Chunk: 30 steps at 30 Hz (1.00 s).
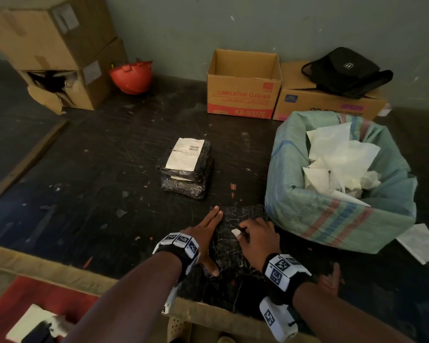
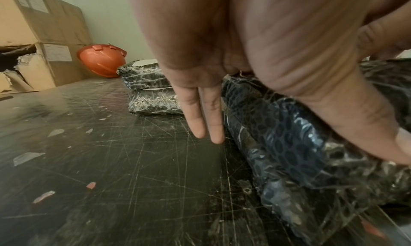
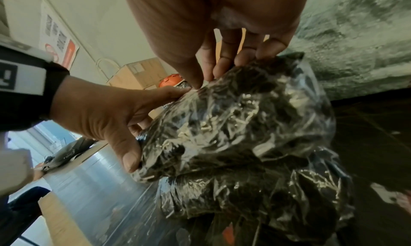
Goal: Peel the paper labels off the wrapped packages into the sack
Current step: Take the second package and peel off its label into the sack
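Observation:
A black bubble-wrapped package lies near the table's front edge. My left hand braces its left side with straight fingers and the thumb on its near corner. My right hand rests on top of it. Thumb and forefinger pinch a small white label scrap. Farther back, two more wrapped packages are stacked, with a white label on the top one. The green woven sack stands open at the right, holding crumpled white paper.
An open "Lubrication Cleaner" carton and a second box bearing a black bag stand against the back wall. A red hard hat and large stacked cartons sit back left. A white sheet lies right of the sack.

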Each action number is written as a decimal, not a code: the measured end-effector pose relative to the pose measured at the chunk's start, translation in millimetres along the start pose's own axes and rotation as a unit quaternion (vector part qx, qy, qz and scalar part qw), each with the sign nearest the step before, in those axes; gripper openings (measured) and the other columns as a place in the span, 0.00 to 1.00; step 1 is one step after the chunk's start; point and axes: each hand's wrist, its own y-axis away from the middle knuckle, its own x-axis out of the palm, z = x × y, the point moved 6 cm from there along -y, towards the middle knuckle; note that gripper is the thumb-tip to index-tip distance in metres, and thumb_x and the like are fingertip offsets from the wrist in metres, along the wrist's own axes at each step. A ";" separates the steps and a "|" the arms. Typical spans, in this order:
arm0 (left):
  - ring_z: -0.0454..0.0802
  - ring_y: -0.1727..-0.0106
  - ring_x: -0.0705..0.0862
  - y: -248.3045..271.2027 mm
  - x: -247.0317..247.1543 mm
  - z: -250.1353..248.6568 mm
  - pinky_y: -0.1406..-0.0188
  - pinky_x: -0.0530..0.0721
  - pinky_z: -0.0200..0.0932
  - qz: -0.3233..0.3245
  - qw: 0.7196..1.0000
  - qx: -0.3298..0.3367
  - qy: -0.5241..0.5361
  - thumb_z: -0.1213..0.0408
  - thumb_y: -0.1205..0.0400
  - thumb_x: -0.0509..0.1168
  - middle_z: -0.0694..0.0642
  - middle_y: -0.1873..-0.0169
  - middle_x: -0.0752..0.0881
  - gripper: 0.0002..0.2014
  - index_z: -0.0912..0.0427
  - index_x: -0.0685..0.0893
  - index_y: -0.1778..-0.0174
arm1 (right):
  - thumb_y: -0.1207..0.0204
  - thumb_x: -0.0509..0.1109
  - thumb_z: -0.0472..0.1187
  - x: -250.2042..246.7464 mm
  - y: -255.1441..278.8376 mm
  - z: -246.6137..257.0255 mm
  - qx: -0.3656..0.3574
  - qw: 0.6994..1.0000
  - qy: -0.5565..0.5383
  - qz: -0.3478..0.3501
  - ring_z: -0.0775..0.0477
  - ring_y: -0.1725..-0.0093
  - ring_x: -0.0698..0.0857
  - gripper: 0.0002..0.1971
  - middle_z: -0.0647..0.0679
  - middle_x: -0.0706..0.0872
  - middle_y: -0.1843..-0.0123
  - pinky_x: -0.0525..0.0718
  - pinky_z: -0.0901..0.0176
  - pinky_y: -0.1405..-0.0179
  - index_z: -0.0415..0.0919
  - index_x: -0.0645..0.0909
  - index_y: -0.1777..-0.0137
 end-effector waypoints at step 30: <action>0.58 0.12 0.63 -2.2 -0.4 -0.1 0.20 0.74 0.63 0.012 1.000 -0.008 -0.005 0.47 0.43 0.91 0.26 0.24 0.18 0.81 0.39 0.29 0.12 | 0.20 0.62 0.49 6.4 -2.1 6.8 0.082 0.997 0.002 -0.008 0.43 0.34 0.70 0.07 0.51 0.77 0.38 0.71 0.41 0.38 0.57 0.81 0.49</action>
